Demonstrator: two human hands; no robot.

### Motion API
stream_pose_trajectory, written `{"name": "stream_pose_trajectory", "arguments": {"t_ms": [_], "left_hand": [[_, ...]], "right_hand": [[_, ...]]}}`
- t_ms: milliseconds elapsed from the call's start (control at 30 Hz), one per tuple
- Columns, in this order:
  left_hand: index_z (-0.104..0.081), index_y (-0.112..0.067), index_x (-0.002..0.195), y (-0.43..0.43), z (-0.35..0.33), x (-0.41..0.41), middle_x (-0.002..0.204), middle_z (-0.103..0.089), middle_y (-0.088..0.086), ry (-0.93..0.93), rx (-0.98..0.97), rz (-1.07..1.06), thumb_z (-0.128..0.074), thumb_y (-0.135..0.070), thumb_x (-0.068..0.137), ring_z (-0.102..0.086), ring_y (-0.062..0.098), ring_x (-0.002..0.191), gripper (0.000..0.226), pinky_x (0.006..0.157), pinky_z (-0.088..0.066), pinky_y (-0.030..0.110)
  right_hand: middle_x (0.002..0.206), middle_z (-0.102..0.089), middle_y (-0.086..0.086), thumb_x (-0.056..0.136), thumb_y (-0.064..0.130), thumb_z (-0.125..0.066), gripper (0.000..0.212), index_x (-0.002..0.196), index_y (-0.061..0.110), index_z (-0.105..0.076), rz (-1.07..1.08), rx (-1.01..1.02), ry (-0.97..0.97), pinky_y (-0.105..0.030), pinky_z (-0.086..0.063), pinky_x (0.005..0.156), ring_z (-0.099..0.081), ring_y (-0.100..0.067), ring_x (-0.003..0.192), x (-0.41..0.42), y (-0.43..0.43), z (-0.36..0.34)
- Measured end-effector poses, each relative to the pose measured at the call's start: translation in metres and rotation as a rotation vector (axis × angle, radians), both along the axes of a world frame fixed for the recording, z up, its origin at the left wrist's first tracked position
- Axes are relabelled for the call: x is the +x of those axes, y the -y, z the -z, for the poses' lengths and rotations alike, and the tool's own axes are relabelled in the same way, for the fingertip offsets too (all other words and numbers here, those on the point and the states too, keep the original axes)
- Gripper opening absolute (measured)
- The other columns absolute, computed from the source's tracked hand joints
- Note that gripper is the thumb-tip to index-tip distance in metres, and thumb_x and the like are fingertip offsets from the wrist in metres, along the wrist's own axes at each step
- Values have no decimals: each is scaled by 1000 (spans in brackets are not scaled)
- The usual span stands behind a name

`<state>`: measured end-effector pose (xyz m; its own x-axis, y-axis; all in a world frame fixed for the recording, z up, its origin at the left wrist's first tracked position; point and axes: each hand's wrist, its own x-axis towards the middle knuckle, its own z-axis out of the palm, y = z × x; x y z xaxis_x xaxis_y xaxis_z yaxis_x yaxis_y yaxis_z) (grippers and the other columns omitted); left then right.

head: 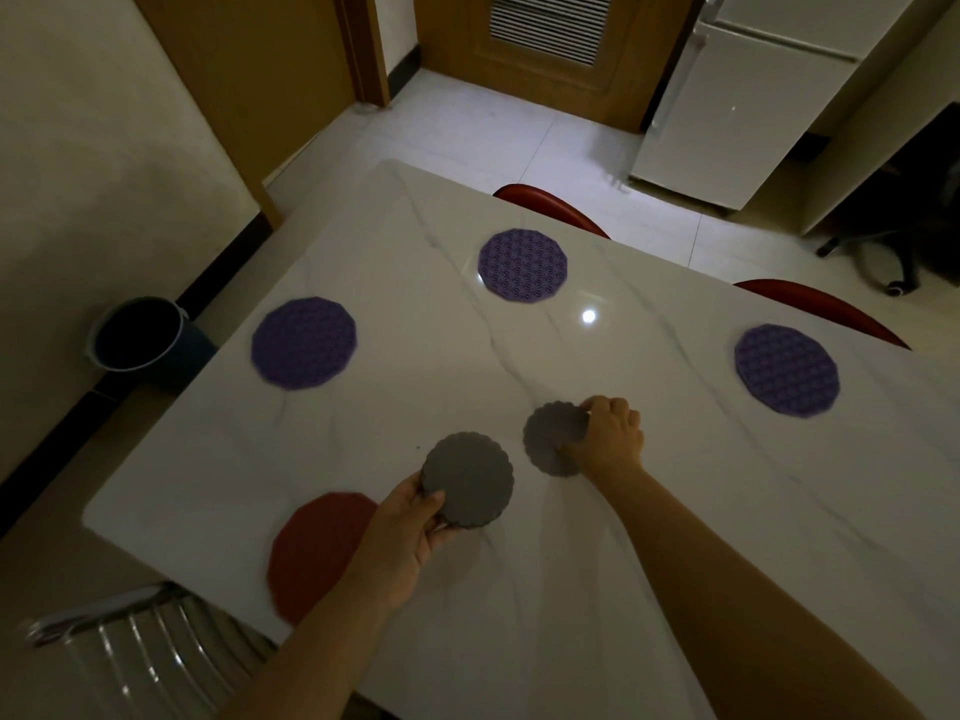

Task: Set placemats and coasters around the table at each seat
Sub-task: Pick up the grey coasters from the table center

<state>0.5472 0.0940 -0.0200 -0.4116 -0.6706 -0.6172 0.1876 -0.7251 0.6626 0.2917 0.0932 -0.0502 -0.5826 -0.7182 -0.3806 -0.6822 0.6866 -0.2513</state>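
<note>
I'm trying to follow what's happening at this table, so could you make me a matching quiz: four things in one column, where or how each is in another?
1 red mat
2 bucket
3 left hand
4 right hand

A on the floor
B grips the nearer grey coaster
C lies on the table near its corner
D pinches the farther grey coaster

Pairs: 1-C, 2-A, 3-B, 4-D

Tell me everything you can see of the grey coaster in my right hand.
The grey coaster is a thin round disc with a scalloped edge, matte and slightly blurred. The right hand pinches its right rim. It is over the white marbled table, apart from the grey stack in the left hand. Whether it rests on the table is unclear.
</note>
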Motion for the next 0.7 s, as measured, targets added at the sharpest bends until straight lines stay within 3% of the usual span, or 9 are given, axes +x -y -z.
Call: {"name": "stream_pose_trajectory", "arguments": {"t_ms": [100,167,300,367,533,633,700], "left_hand": [[-41,-5,139,0,-2,2,132,-56,15,-8,-9,8,-42,-1,96,-60,26,113,43,87,-56,35],[-42,-4,139,0,-2,4,134,-55,16,-14,-17,2,-43,-1,96,-59,29,116,43,89,-55,36],[-42,-3,139,-2,-3,3,136,-54,17,-12,-13,-11,-44,-1,96,-59,30,116,43,87,-56,35],[-42,-3,139,-3,-5,1,135,-55,19,-13,-15,4,-44,-1,96,-60,31,115,43,86,-57,35],[-49,-12,135,-12,-13,-1,128,-64,11,-65,-51,80,-50,-10,95,-63,29,114,40,85,-57,36],[-52,-17,131,-18,-16,1,123,-68,5,-82,-65,106,-55,-19,90,-64,27,113,41,83,-56,33],[-53,-18,130,-22,-16,4,123,-68,4,-85,-64,107,-53,-19,92,-63,26,114,38,84,-56,33]], "right_hand": [[111,-61,-9,87,21,-58,24,110,13,-56,120,-191,177,-31,-46,78,-54,-20,92,2,-14,-12],[102,-65,-6,88,18,-58,17,105,13,-58,235,-313,335,-27,-43,70,-55,-14,79,2,-24,-24],[94,-68,-7,87,15,-62,15,101,13,-59,519,-605,695,-26,-52,65,-65,-18,79,14,-45,-52],[91,-69,-7,86,15,-62,17,103,11,-61,528,-593,837,-28,-56,65,-68,-21,80,33,-51,-59],[80,-68,7,85,12,-64,9,89,20,-63,422,-567,804,-9,-49,52,-65,-4,69,76,-58,-55],[86,-65,7,85,13,-64,11,93,20,-61,407,-567,726,-9,-46,54,-61,-4,78,86,-63,-54],[92,-65,4,85,15,-64,12,94,21,-59,425,-566,737,-18,-53,61,-62,-9,83,91,-67,-54]]}}
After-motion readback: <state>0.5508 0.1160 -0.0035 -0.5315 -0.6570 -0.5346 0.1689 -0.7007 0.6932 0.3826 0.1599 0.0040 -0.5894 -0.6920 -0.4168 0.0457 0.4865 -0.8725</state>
